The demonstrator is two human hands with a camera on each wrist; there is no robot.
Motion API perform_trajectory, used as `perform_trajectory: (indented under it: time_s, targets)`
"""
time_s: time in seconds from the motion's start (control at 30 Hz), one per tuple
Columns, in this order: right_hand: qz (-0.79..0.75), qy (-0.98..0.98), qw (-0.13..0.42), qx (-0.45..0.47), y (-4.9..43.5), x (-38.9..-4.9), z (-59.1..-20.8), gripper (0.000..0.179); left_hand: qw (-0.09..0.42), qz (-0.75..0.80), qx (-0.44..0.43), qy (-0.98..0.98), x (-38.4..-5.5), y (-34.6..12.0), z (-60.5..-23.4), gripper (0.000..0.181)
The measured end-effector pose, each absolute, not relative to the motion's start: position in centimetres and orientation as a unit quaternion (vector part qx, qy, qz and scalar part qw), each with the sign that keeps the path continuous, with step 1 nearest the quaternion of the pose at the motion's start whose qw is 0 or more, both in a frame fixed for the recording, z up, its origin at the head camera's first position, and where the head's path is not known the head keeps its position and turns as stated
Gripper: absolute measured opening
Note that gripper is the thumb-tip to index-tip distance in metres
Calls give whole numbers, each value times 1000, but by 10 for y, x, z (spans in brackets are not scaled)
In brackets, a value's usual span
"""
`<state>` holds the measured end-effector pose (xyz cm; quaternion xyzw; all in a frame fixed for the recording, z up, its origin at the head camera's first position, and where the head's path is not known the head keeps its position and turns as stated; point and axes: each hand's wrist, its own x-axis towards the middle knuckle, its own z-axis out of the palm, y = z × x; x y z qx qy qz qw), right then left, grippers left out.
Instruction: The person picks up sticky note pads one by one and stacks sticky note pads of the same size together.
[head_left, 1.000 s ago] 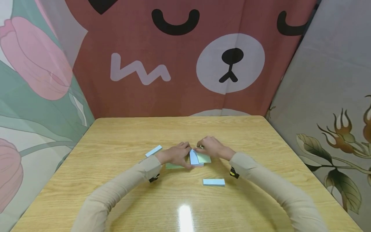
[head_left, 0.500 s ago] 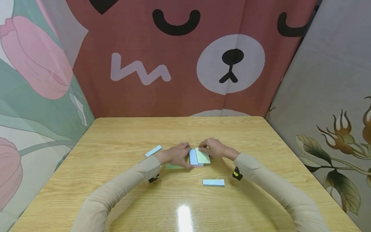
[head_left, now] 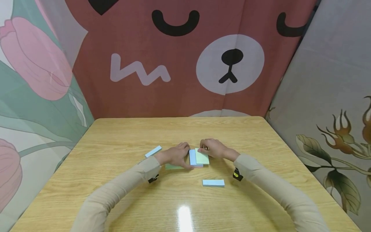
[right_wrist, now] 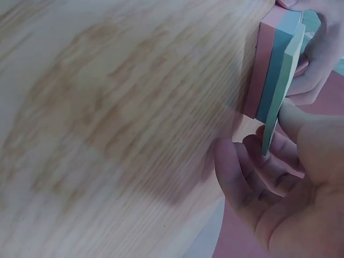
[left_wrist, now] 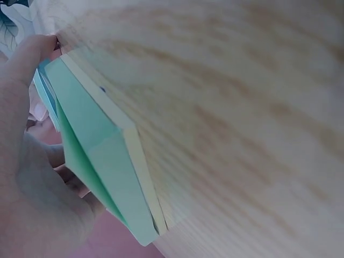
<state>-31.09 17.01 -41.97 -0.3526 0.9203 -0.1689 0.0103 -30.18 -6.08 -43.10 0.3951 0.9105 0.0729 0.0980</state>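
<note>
My right hand [head_left: 214, 149] pinches a light green sticky note pad [head_left: 202, 157] by its far right part, thumb on top and fingers at its edge. That pad overlaps a blue sticky note pad [head_left: 192, 157], which sits on a pink pad [right_wrist: 263, 64]. My left hand [head_left: 175, 155] spans the blue and pink stack from the left, thumb at the near edge and fingers at the far edge. Beneath my left palm lies another green pad [left_wrist: 102, 156], its top sheets partly lifted, with a pale yellow pad [left_wrist: 142, 166] under it.
A narrow light blue strip pad [head_left: 213, 183] lies nearer on the wooden table [head_left: 130, 206]. Another blue strip pad [head_left: 153, 151] lies slanted beyond the left wrist. Printed cloths [head_left: 185, 100] hang behind the table and along both sides.
My right hand has shifted slightly right. The light green pad, more covered and askew a second ago, now lies straighter over the blue one. My left hand has stayed in place.
</note>
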Motion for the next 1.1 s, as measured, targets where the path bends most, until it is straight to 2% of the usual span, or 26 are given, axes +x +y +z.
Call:
perform_trajectory:
  time_s: [0.7,1.1]
  targets:
    - [-138,919,-46,-367,154,-312,-425,19,98,88,397,908,-301,-63,-432,92]
    - [-132,919,-45,-368,150,-310,-425,20,86,91,401,908,-302,-63,-435,92]
